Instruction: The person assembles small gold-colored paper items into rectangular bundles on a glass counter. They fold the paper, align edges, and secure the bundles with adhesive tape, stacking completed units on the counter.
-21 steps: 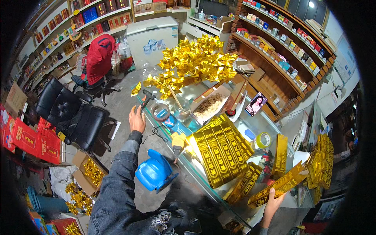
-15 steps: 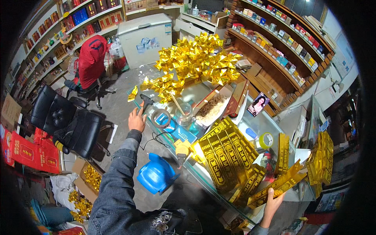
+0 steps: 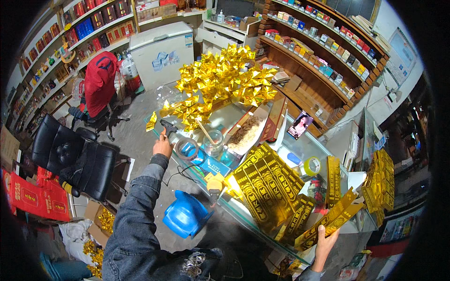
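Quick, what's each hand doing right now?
Left hand: fingers at the black tool; whether they are closed on it can't be told.
Right hand: closed, holding a gold paper strip.

Your left arm, one: dark-sleeved, extended, entering near 7 o'clock, forearm aimed toward 1. Your left hand, one: at 9 o'clock, back upward, fingers forward and bent, closure unclear. Your right wrist, one: at 5 o'clock, bare. Your right hand, one: between 4 and 5, gripping, thumb toward 12, other fingers mostly hidden.
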### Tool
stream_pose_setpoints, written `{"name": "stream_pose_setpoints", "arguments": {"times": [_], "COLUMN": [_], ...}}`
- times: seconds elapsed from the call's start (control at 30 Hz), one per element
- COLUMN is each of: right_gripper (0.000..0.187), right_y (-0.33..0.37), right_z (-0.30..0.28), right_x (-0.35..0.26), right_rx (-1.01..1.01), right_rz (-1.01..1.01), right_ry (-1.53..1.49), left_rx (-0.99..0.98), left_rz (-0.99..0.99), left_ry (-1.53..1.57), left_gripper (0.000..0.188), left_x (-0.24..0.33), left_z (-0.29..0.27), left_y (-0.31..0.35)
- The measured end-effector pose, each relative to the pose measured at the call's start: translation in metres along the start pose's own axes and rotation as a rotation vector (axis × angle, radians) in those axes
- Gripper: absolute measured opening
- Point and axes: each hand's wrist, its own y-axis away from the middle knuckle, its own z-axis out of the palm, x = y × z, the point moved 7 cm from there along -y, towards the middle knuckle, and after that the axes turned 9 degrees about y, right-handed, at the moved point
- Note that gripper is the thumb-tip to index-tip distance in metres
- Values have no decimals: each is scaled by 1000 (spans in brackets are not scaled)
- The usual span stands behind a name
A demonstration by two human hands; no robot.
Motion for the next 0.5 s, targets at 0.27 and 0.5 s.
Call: {"name": "stream_pose_setpoints", "arguments": {"times": [0.27,0.5], "right_gripper": [56,59], "right_y": [14,15], "right_z": [-17,-21], "right_x": [8,-16], "right_rx": [19,17], "right_rz": [77,-6], "right_ry": [39,181], "left_rx": [54,437], "left_rz": [149,74], "left_ry": [-9,334], "left_gripper": [46,53], "left_x": [-8,-1], "left_z": [-11,-45], "left_y": [12,33]}}
